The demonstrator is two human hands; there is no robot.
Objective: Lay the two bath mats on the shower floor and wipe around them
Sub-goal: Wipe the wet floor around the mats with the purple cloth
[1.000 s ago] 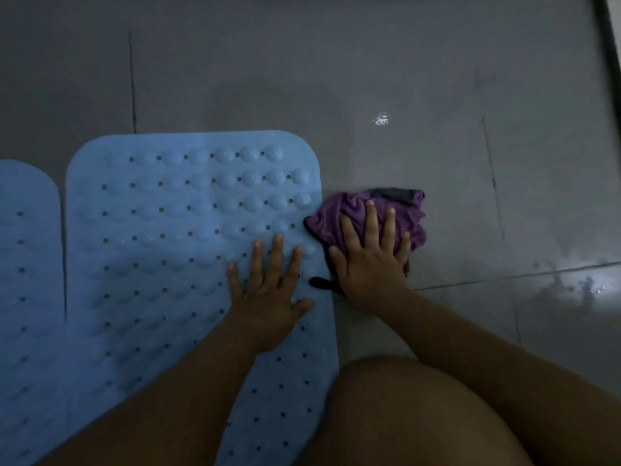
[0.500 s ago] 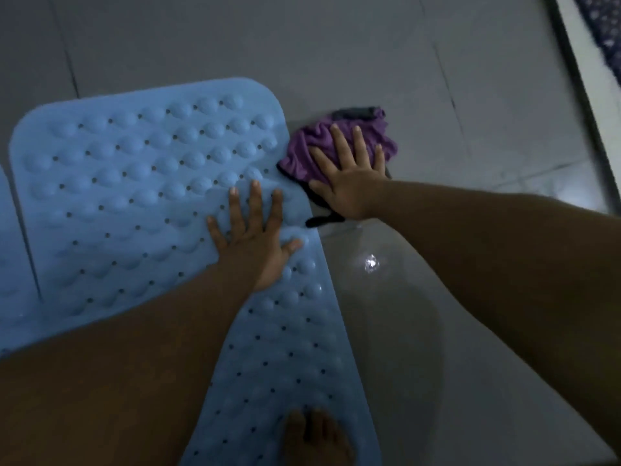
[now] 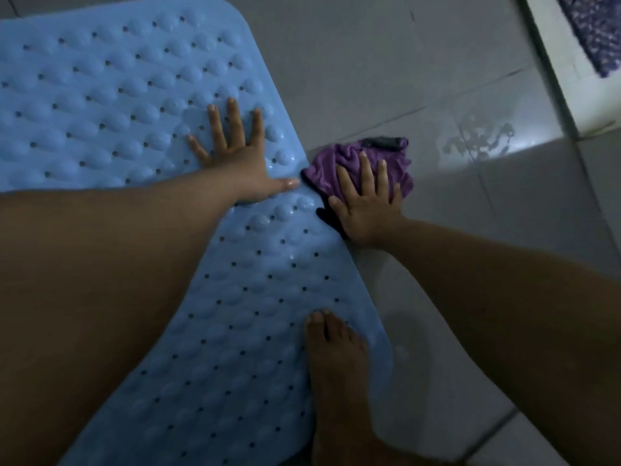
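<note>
Dim floor (image 3: 386, 62), mat (image 3: 117, 95) edges cropped

Bare grey tiled floor (image 3: 420, 72) open ahead and right of purple cloth (image 3: 339, 164); wet patches there. Blue bath mat (image 3: 117, 95) edge touches cloth on left, blocks that side. Raised white threshold (image 3: 551, 75) bounds floor at far right. Bare foot (image 3: 339, 375) on mat's near right edge narrows floor strip toward person. Left hand (image 3: 235, 153) flat on mat beside cloth; right hand (image 3: 366, 200) flat on cloth
</note>
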